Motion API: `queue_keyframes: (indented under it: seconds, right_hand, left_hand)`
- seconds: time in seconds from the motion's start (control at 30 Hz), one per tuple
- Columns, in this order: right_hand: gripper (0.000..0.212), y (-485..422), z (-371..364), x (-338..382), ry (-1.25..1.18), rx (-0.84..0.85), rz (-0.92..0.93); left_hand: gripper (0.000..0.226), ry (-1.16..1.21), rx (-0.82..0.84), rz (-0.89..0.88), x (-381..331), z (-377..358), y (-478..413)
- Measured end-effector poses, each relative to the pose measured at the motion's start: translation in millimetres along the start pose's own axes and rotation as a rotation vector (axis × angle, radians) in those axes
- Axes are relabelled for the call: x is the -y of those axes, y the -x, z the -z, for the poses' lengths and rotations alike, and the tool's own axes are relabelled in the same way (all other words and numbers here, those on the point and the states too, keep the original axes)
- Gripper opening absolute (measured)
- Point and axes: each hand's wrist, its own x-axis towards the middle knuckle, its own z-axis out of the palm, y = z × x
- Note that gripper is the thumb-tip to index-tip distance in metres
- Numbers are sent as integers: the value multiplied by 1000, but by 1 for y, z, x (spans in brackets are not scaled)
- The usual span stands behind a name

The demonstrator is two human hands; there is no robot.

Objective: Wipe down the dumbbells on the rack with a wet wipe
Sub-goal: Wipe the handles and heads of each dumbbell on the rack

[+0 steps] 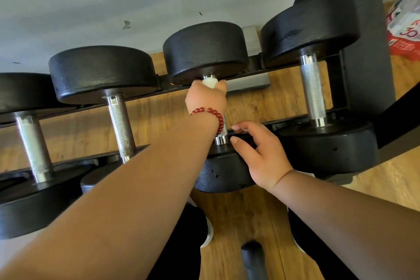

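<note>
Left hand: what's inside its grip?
The left hand grips a white wet wipe, which pokes out by the far dumbbell head. The chrome handle shows beyond the fist at each end; the stretch within the fist is covered.

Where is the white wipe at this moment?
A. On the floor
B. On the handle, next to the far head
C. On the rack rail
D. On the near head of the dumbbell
B: the left hand grips the wet wipe on the handle, right against the far head.
</note>
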Motion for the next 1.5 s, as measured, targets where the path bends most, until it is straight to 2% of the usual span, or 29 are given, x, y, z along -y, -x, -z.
queue_keyframes:
  seconds: [0.1, 0.2, 0.27, 0.3, 0.37, 0.5, 0.57, 0.63, 0.73, 0.83, 0.9, 0.97, 1.03, 1.1, 1.2, 1.23, 1.3, 1.37, 1.43, 1.5]
  right_hand:
    - [28, 0, 0, -1, 1, 2, 6]
    - [22, 0, 0, -2, -14, -2, 18]
    - [24, 0, 0, -3, -12, -1, 16]
    - [24, 0, 0, -3, -13, 1, 16]
    - [23, 0, 0, -4, -12, 2, 19]
    - [29, 0, 0, -3, -24, -1, 18]
    - [25, 0, 0, -3, -25, -1, 21]
    - [23, -1, 0, -3, -17, -2, 26]
    - [31, -1, 0, -4, -12, -3, 26]
    - [35, 0, -2, -3, -28, -10, 42]
    - [32, -1, -1, -4, -28, -16, 45]
    - [27, -1, -1, -4, -19, -12, 32]
    - [22, -2, 0, -5, -10, 0, 23]
    - [22, -1, 0, -5, -7, 1, 27]
    - [34, -1, -1, -4, -18, -2, 23]
    - [35, -1, -1, -4, -20, -3, 21]
    - [26, -1, 0, -4, -34, -3, 17]
    - [21, -1, 0, -5, -35, 0, 23]
    - [23, -1, -1, -5, -36, 1, 19]
    - [36, -1, -1, -4, -42, -6, 25]
  left_hand:
    - [41, 30, -9, -33, 4, -1, 3]
    - [63, 65, 158, -22, 8, 8, 9]
    - [77, 211, 266, 100, 14, 17, 8]
    - [75, 349, 297, 165, 16, 21, 7]
    - [54, 555, 317, 210, 21, 30, 5]
    - [28, 297, 392, -31, 34, 31, -3]
    - [20, 251, 419, -90, 32, 28, -3]
    - [26, 224, 398, -89, 29, 24, -2]
    - [39, 16, 388, -141, 34, 26, 3]
    - [51, -159, 466, -150, 46, 35, 6]
    - [41, -104, 491, -118, 44, 36, 4]
    - [30, 65, 478, -77, 39, 33, 1]
    - [30, 145, 487, -72, 34, 31, 0]
    - [33, 53, 566, -63, 34, 35, 1]
    - [30, -309, 704, -67, 38, 47, 6]
    - [27, -364, 721, -60, 41, 49, 5]
    - [26, -299, 698, -30, 43, 48, 3]
    - [35, -149, 633, 0, 42, 45, 4]
    - [47, -93, 617, 4, 46, 40, 5]
    - [47, -145, 678, 4, 51, 39, 6]
